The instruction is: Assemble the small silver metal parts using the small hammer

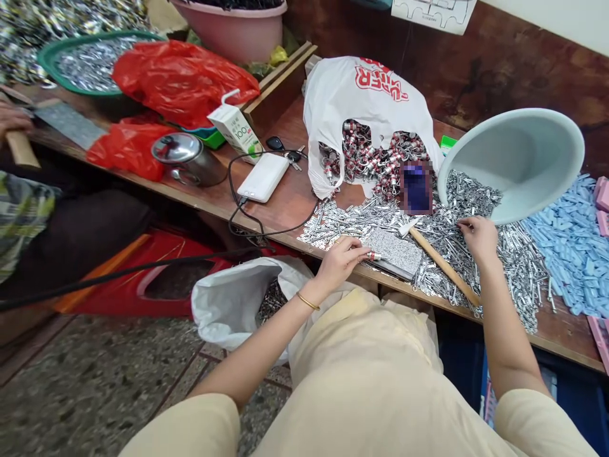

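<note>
My left hand (339, 261) pinches a small red-and-silver metal fitting (373, 256) between thumb and fingers, over the near-left side of a speckled grey block (394, 252). My right hand (479, 238) is at the heap of small silver metal parts (516, 266), just below the mouth of a tipped pale basin (518, 165). Its fingers are drawn together; whether they hold a part I cannot make out. Between the hands a hammer (440, 265) with a wooden handle lies on the silver parts, its head by the block. Similar red-and-silver fittings fill a white plastic bag (371, 95) behind.
A white power bank (263, 177) with a black cable, keys (294, 158), a drink carton (236, 129) and a steel mug (188, 157) stand left. Light-blue pieces (571, 247) are heaped at right. A white sack (238, 298) hangs open below the table edge. Another person's hand (13, 119) shows far left.
</note>
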The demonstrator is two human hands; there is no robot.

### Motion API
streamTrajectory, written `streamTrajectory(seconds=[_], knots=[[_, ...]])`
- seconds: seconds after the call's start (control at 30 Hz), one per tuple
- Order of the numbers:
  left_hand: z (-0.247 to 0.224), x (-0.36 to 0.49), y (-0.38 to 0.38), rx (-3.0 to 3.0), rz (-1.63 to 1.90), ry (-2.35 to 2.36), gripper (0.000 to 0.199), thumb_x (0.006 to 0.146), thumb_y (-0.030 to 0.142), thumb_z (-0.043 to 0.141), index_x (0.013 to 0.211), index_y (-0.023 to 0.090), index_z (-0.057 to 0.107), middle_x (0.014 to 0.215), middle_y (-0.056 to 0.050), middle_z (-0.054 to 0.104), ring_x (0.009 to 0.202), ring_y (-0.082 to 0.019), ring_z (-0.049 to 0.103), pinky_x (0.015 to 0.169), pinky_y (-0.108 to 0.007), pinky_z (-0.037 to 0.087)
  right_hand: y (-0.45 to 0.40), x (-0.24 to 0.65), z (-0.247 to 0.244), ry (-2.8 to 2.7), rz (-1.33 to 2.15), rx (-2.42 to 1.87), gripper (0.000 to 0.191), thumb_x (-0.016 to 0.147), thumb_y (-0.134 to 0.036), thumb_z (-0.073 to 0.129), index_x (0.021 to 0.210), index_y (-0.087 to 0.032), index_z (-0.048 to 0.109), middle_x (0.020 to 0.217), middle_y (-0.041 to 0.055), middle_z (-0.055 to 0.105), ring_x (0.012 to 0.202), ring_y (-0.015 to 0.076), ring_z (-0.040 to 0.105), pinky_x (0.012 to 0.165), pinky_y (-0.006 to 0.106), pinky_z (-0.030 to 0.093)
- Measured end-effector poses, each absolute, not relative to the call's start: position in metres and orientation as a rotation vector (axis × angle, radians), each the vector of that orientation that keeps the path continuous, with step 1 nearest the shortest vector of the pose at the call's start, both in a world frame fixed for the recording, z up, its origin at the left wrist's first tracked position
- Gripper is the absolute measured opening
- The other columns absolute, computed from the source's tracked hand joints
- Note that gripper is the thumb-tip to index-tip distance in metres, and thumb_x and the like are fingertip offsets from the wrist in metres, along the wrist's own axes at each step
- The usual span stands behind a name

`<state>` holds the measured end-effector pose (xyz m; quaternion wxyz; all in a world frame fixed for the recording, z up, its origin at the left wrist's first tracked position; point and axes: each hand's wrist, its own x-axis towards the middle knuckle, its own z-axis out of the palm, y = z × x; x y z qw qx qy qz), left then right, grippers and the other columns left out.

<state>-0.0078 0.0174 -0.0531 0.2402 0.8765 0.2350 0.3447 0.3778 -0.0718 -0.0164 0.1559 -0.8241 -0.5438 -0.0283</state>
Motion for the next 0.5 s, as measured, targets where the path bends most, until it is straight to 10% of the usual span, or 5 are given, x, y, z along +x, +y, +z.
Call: streamTrajectory(seconds=[0.5], knots=[[-0.049, -0.001, 0.023, 2.494, 1.061, 0.586, 0.024, 0.101, 0.03, 0.055, 0.09, 0.017, 0.071, 0.092, -0.007, 0.068, 0.086, -0.018, 0.06, 0.077, -0.031, 0.05, -0.058, 0.365, -0.031, -1.437, -0.102, -2.405, 0.021, 0.089, -0.03, 0.056, 0.092, -0.017, 0.072, 0.1, 0.0147, 0.069, 0.098, 0.0296, 0.054, 0.083, 0.04, 0.042]])
